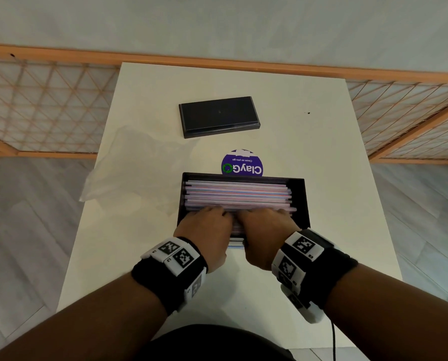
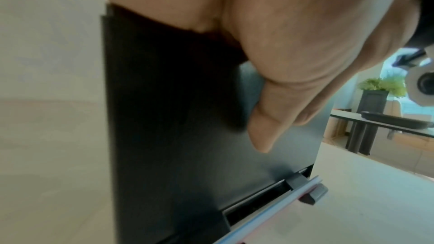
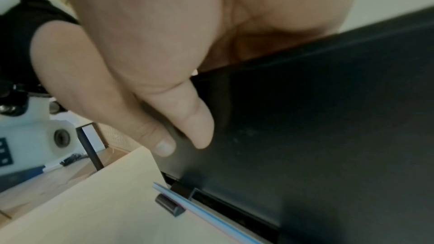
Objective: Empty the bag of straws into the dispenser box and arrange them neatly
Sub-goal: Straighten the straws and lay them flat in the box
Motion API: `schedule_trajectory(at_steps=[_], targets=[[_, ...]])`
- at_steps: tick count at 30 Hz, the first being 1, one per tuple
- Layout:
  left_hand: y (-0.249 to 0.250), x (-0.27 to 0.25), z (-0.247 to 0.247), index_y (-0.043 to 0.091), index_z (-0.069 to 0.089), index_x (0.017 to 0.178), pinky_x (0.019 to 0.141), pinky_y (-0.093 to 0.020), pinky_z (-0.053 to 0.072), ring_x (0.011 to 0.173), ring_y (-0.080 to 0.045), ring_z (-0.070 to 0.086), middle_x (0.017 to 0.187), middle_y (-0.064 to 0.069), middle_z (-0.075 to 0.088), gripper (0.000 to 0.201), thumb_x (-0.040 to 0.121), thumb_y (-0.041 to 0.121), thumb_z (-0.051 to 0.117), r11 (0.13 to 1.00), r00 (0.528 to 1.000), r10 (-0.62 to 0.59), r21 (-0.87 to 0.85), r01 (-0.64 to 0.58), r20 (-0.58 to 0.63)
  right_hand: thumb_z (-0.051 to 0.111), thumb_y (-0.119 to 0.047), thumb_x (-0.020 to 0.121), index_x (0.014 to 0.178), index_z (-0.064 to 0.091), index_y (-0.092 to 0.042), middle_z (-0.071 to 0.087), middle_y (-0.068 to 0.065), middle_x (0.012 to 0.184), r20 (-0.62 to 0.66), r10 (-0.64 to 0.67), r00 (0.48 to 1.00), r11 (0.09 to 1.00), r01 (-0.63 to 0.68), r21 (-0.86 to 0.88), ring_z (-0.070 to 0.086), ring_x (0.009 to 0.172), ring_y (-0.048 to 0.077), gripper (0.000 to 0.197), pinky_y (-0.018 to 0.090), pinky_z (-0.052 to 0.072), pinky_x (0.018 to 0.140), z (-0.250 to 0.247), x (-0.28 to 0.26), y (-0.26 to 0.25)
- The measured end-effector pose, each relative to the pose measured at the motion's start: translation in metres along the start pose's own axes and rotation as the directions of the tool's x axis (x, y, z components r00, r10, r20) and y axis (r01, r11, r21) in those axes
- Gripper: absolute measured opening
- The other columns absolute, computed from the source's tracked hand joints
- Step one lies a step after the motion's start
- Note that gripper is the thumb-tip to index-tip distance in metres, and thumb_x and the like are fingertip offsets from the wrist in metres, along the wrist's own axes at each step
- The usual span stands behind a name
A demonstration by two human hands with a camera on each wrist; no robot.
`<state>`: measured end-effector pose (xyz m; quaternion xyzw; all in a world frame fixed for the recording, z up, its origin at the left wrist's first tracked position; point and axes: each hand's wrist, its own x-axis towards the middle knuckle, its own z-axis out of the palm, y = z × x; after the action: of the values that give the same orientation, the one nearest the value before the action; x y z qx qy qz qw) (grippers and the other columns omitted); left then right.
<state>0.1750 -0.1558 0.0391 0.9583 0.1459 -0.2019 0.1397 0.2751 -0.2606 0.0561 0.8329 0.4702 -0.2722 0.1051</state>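
While both hands work inside the box (image 1: pixel 299 201), I judge the straws (image 1: pixel 237 194) light, thin and smooth, prone to roll and to kink if pinched hard; they are best handled as a bundle, pressed from above or squared at the ends, not picked singly. The straws lie lengthwise in the open black box at the near middle of the tabletop (image 1: pixel 308 152), stacked roughly parallel.

From the head view, the left hand (image 1: pixel 204 227) and right hand (image 1: pixel 264 227) sit side by side over the near edge of the box, fingers (image 1: pixel 215 212) reaching down onto the nearest straws. Whether those fingers are flat on the stack or curled round some straws, I cannot tell. The empty clear bag (image 1: pixel 129 173) lies to the left of the box, the black lid (image 1: pixel 219 117) well beyond it, and a purple sticker (image 1: pixel 242 165) just behind the box.

The wrist views add what the head view hides: each thumb rests against the box's outer front wall, and a straw (image 2: pixel 270 211) sits in the dispensing slot at the base, held by small black catches (image 3: pixel 169 204). They do not show the fingers inside the box.
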Motion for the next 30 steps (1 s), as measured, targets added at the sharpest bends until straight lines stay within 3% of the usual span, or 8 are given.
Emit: schedule_trajectory(at_steps=[3, 9, 15, 18, 23, 25, 28, 30], targets=[[-0.001, 0.000, 0.002, 0.024, 0.056, 0.129, 0.106, -0.040, 0.042, 0.129, -0.024, 0.048, 0.132, 0.001, 0.052, 0.042, 0.089, 0.036, 0.063, 0.999, 1.000, -0.020, 0.038, 0.019, 0.014, 0.058, -0.034, 0.079, 0.106, 0.060, -0.027, 0.064, -0.006, 0.108, 0.000, 0.069, 0.998, 0.997, -0.069, -0.035, 0.060, 0.107, 0.024, 0.028, 0.041, 0.041, 0.100, 0.007, -0.002, 0.005], [0.000, 0.001, 0.001, 0.022, 0.063, 0.121, 0.105, -0.043, 0.045, 0.127, -0.027, 0.045, 0.134, -0.003, 0.042, 0.035, 0.088, 0.035, 0.063, 0.997, 0.997, -0.064, 0.050, 0.062, 0.047, 0.059, -0.034, 0.082, 0.117, 0.062, -0.026, 0.042, 0.002, 0.127, 0.024, 0.089, 0.996, 0.996, -0.089, -0.003, 0.041, 0.125, 0.028, 0.036, 0.046, 0.039, 0.102, 0.005, -0.003, 0.008], [-0.001, 0.000, 0.001, 0.023, 0.046, 0.132, 0.104, -0.039, 0.044, 0.124, -0.024, 0.054, 0.131, 0.002, 0.055, 0.048, 0.088, 0.031, 0.065, 0.999, 0.999, -0.025, 0.032, 0.026, -0.036, 0.061, -0.027, 0.079, 0.117, 0.051, -0.025, 0.063, -0.003, 0.114, -0.033, 0.026, 0.999, 0.998, -0.024, 0.054, 0.060, 0.109, 0.025, 0.039, 0.039, 0.044, 0.098, 0.006, -0.003, 0.011], [-0.001, 0.001, 0.003, 0.024, 0.054, 0.127, 0.104, -0.039, 0.044, 0.121, -0.023, 0.056, 0.127, 0.003, 0.060, 0.040, 0.088, 0.032, 0.063, 0.999, 0.999, -0.031, 0.025, 0.032, -0.020, 0.057, -0.028, 0.080, 0.108, 0.061, -0.026, 0.066, -0.004, 0.104, -0.006, 0.040, 0.999, 0.999, -0.040, 0.025, 0.062, 0.103, 0.024, 0.028, 0.039, 0.044, 0.101, 0.007, -0.002, 0.009], [0.000, -0.001, 0.001, 0.022, 0.061, 0.123, 0.103, -0.041, 0.045, 0.122, -0.025, 0.051, 0.127, -0.001, 0.053, 0.036, 0.088, 0.034, 0.063, 0.998, 0.999, -0.045, 0.036, 0.045, -0.017, 0.056, -0.031, 0.082, 0.108, 0.061, -0.026, 0.064, -0.005, 0.109, -0.017, 0.033, 0.999, 0.998, -0.032, 0.051, 0.060, 0.107, 0.024, 0.027, 0.038, 0.041, 0.101, 0.004, -0.003, 0.008], [-0.001, -0.009, -0.005, 0.020, 0.057, 0.119, 0.096, -0.039, 0.050, 0.114, -0.025, 0.056, 0.120, -0.001, 0.056, 0.039, 0.084, 0.033, 0.068, 0.999, 0.992, -0.016, 0.030, 0.020, -0.127, 0.058, -0.035, 0.081, 0.111, 0.057, -0.027, 0.062, -0.005, 0.113, -0.064, 0.011, 0.998, 0.998, -0.006, 0.070, 0.058, 0.109, 0.023, 0.030, 0.037, 0.042, 0.098, -0.004, -0.010, 0.009], [-0.006, -0.021, -0.012, 0.016, 0.061, 0.095, 0.067, -0.038, 0.054, 0.083, -0.029, 0.064, 0.092, -0.005, 0.062, 0.044, 0.059, 0.023, 0.085, 0.995, 0.956, 0.101, 0.018, -0.100, -0.276, 0.062, -0.039, 0.079, 0.111, 0.055, -0.026, 0.057, -0.006, 0.113, -0.164, 0.007, 0.986, 0.993, 0.012, 0.117, 0.053, 0.108, 0.023, 0.035, 0.037, 0.044, 0.094, -0.014, -0.024, 0.014], [-0.009, -0.023, -0.008, 0.016, 0.060, 0.086, 0.058, -0.034, 0.052, 0.072, -0.028, 0.064, 0.083, -0.004, 0.062, 0.040, 0.056, 0.016, 0.087, 0.988, 0.943, 0.146, -0.011, -0.156, -0.300, 0.064, -0.038, 0.080, 0.104, 0.057, -0.025, 0.058, -0.005, 0.108, -0.182, 0.009, 0.983, 0.986, 0.022, 0.167, 0.054, 0.105, 0.024, 0.029, 0.035, 0.047, 0.089, -0.013, -0.030, 0.015]])
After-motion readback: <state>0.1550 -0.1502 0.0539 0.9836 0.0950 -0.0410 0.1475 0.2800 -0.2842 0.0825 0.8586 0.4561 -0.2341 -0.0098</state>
